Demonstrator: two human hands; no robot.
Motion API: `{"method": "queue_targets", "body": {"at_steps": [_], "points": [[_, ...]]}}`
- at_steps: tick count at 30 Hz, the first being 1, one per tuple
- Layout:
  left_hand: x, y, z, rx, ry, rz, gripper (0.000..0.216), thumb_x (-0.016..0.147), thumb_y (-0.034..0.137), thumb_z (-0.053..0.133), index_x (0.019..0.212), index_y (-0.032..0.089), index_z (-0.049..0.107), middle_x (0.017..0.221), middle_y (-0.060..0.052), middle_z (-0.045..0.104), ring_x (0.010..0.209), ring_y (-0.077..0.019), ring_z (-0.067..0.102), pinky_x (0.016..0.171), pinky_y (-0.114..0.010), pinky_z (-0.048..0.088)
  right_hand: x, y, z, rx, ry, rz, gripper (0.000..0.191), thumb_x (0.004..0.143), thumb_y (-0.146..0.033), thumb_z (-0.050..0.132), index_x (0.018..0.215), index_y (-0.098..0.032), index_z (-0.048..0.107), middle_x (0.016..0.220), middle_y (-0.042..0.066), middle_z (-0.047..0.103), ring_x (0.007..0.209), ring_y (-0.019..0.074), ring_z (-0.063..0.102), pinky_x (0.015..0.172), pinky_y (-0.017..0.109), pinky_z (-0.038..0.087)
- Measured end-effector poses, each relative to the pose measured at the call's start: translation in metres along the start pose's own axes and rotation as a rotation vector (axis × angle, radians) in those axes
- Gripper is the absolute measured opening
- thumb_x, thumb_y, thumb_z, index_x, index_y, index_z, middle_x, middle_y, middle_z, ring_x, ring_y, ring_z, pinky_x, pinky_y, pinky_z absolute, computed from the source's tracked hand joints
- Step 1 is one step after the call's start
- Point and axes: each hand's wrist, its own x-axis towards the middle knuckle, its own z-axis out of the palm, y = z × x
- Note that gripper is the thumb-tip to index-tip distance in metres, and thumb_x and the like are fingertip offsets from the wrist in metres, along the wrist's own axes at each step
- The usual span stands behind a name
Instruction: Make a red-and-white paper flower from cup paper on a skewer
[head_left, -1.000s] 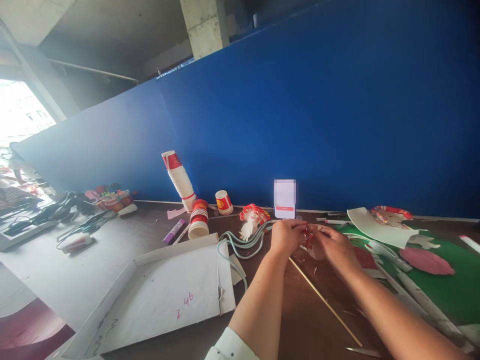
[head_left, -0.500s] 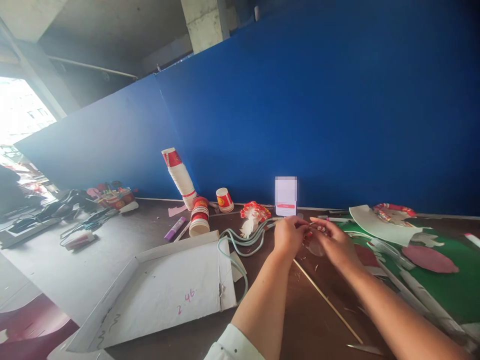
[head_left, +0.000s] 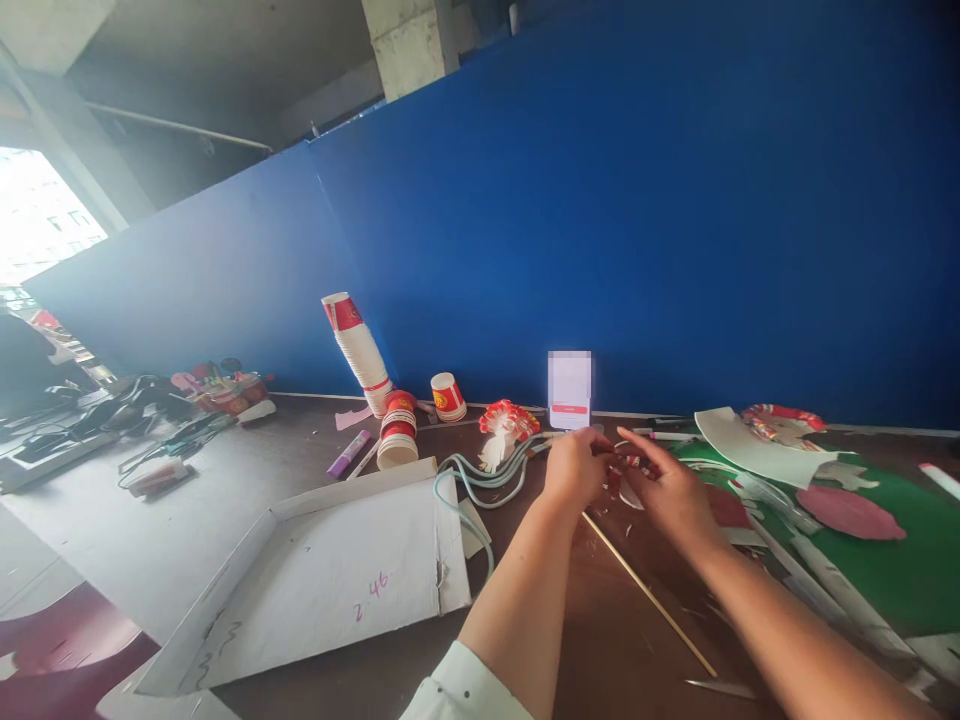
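My left hand (head_left: 576,470) is closed in a pinch on a small cut paper cup (head_left: 628,490), red and white, with a pale round part showing between my hands. From the other side my right hand (head_left: 675,495) grips the same piece between thumb and fingers, its index finger stretched above. My fingers cover most of the paper, so its full shape is hidden. Below the hands a thin wooden stick (head_left: 649,595) lies slantwise on the brown table. Behind my left hand rests a red-and-white paper flower (head_left: 508,430) with fringed strips, beside a loop of pale cable (head_left: 472,485).
A white box lid (head_left: 315,590) lies at left. Stacked paper cups (head_left: 364,360), a single cup (head_left: 448,397) and a purple glue stick (head_left: 349,453) stand or lie behind it. A phone (head_left: 570,390) leans on the blue partition (head_left: 637,200). A blade (head_left: 720,688) lies near the front.
My right hand's fingers have shifted a little around the paper piece, and its pale round part has turned. The whole view has moved slightly; the other things lie as before.
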Motion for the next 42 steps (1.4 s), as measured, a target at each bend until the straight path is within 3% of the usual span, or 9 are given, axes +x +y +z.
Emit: {"method": "queue_targets", "body": {"at_steps": [5, 11, 14, 30, 36, 42], "points": [[-0.001, 0.003, 0.0, 0.132, -0.015, 0.057, 0.024, 0.083, 0.025, 0.061, 0.102, 0.024, 0.074, 0.102, -0.004, 0.071, 0.094, -0.0175, 0.063, 0.085, -0.025, 0.046, -0.002, -0.001, 0.001, 0.041, -0.009, -0.024, 0.057, 0.075, -0.031, 0.056, 0.13, -0.02, 0.06, 0.101, 0.008, 0.074, 0.071, 0.0198, 0.064, 0.07, 0.036, 0.05], [-0.002, 0.002, -0.001, 0.202, 0.043, 0.133, 0.023, 0.083, 0.023, 0.058, 0.098, 0.025, 0.076, 0.099, -0.003, 0.07, 0.091, -0.0168, 0.062, 0.083, -0.024, 0.047, -0.002, -0.003, 0.003, 0.033, 0.033, 0.031, 0.064, 0.074, -0.034, 0.059, 0.135, -0.019, 0.052, 0.104, 0.01, 0.073, 0.075, 0.0207, 0.064, 0.073, 0.037, 0.05], [-0.002, 0.001, -0.001, 0.194, 0.062, 0.12, 0.02, 0.083, 0.024, 0.06, 0.094, 0.025, 0.076, 0.097, -0.002, 0.07, 0.09, -0.0159, 0.062, 0.082, -0.024, 0.047, -0.001, -0.003, 0.003, 0.08, 0.025, 0.075, 0.066, 0.074, -0.039, 0.06, 0.135, -0.016, 0.05, 0.105, 0.011, 0.072, 0.082, 0.0218, 0.065, 0.076, 0.036, 0.05], [0.0, 0.002, -0.006, 0.303, 0.024, 0.065, 0.017, 0.08, 0.025, 0.059, 0.084, 0.022, 0.075, 0.092, -0.004, 0.069, 0.086, -0.0175, 0.062, 0.077, -0.026, 0.048, 0.003, -0.001, -0.005, 0.143, -0.059, 0.211, 0.071, 0.07, -0.05, 0.065, 0.132, -0.016, 0.057, 0.096, 0.009, 0.073, 0.085, 0.025, 0.066, 0.079, 0.038, 0.049], [0.002, -0.003, -0.005, 0.191, 0.05, 0.044, 0.016, 0.079, 0.027, 0.062, 0.087, 0.022, 0.075, 0.095, -0.005, 0.071, 0.089, -0.0182, 0.063, 0.08, -0.027, 0.048, 0.005, 0.005, -0.003, 0.158, -0.049, 0.2, 0.066, 0.068, -0.051, 0.068, 0.126, -0.02, 0.062, 0.1, 0.008, 0.073, 0.09, 0.0258, 0.067, 0.079, 0.036, 0.049], [0.007, -0.013, -0.006, -0.086, -0.037, 0.035, 0.034, 0.079, 0.025, 0.064, 0.113, 0.022, 0.071, 0.1, -0.004, 0.074, 0.093, -0.0173, 0.066, 0.088, -0.027, 0.048, 0.005, 0.013, -0.002, 0.247, -0.055, 0.26, 0.051, 0.07, -0.052, 0.067, 0.108, -0.018, 0.069, 0.095, 0.009, 0.074, 0.087, 0.0269, 0.068, 0.074, 0.036, 0.05]]}}
